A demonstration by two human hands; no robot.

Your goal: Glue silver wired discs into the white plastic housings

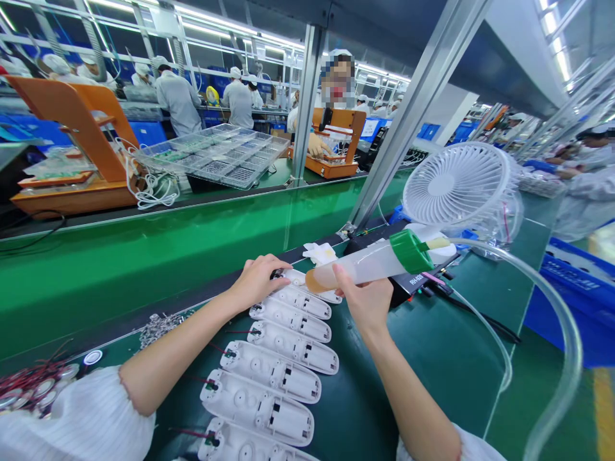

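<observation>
White plastic housings (269, 371), oblong shells with small green boards and red wires at their left ends, lie in a column on the green bench. My left hand (257, 282) is at the far end of the column, thumb and fingers closed on the left end of a housing. A translucent dispensing syringe (365, 264) with amber liquid at its tip and a green cap is gripped in my right hand (368, 301). It slants down to the left, its tip just above the farthest housings. Whether the tip touches one is unclear.
A clear hose (562, 320) runs from the cap off the right side. Behind are a black dispenser unit (408, 288), white fan (456, 186) and crumpled tissue (319, 253). Wired round parts (45, 390) and small metal pieces (161, 328) lie left. A co-worker's hand (318, 146) works opposite.
</observation>
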